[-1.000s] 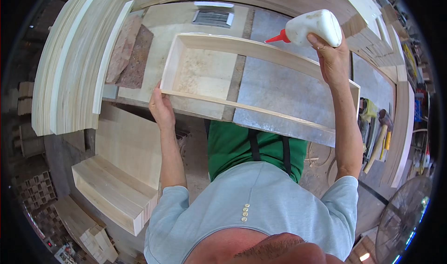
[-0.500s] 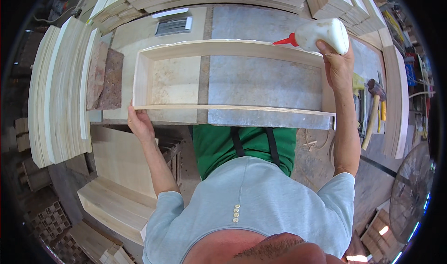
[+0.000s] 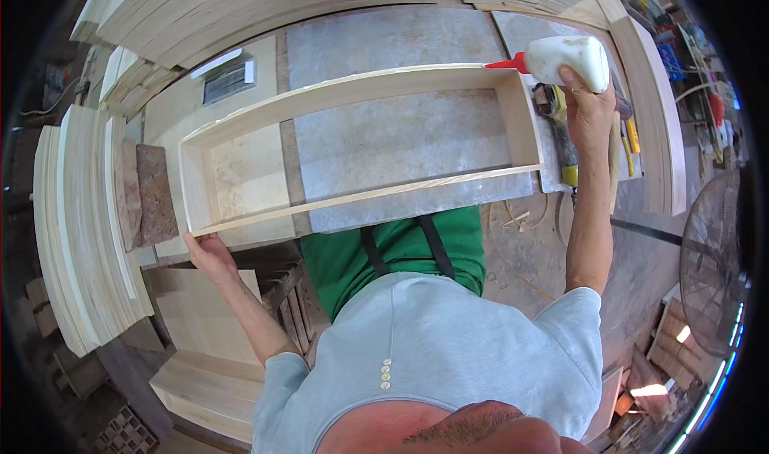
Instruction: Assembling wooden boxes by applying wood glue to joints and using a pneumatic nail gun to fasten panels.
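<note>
Here, the tabletop [image 3: 400,45], patched grey and pale wood, fills the middle of the scene, with stacked boards [image 3: 80,238] banked along its left and far sides. On it lies a long, shallow wooden frame [image 3: 360,145], open in the middle so the surface shows through, all four sides already joined into a rectangle. I'd judge the assembly itself done and the gluing of the top edges just getting under way: the nozzle sits at the far right corner, and I can't make out any glue line along the far rail, nor along the near one.

A dark brown block [image 3: 148,193] rests just left of the frame. Some tools [image 3: 561,145] lie just off its right end.

The right hand [image 3: 589,105] is wrapped tightly round a white glue bottle [image 3: 569,57], its red tip touching or nearly touching the corner. The left hand [image 3: 210,255] grips the near left corner, fingers curled under the rail.
</note>
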`<state>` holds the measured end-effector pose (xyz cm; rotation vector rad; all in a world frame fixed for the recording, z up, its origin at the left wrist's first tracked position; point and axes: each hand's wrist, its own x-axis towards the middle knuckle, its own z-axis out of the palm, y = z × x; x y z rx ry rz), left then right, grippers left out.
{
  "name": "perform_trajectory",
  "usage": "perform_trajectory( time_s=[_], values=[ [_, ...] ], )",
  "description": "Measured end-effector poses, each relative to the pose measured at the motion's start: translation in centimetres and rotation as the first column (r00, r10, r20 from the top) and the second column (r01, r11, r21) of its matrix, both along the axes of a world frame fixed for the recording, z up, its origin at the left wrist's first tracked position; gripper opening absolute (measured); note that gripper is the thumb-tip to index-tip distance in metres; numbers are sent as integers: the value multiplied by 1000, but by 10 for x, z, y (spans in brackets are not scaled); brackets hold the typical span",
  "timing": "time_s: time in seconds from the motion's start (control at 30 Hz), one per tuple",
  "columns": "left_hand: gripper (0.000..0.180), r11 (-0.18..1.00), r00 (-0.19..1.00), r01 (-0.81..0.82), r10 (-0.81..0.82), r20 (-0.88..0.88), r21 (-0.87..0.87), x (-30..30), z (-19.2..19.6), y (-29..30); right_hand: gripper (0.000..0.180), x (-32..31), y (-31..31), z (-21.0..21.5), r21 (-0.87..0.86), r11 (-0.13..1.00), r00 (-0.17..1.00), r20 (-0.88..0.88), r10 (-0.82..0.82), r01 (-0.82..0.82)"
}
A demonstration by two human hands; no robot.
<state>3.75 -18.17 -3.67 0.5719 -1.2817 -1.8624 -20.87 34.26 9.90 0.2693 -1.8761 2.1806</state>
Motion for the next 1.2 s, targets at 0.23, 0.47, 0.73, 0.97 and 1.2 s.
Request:
perform_trajectory(
  time_s=[0.23,0.47,0.73,0.97,1.2],
  values=[
    [44,1000,1000,19,-19,8,-1,0,2,1,45,3,36,-3,13,992,992,-5,-126,126],
    [46,1000,1000,26,-26,18,-11,0,3,1,41,1,48,-12,27,977,978,-18,-209,209],
    [47,999,999,42,-42,10,-9,-1,4,1,44,2,53,-14,26,981,980,-53,-190,192],
    [48,998,998,62,-61,24,-18,1,2,-2,45,2,47,-12,1,986,984,-76,-164,164],
    [50,996,997,76,-75,31,-43,1,3,0,44,10,55,-8,45,989,988,-58,-141,144]
  ],
)
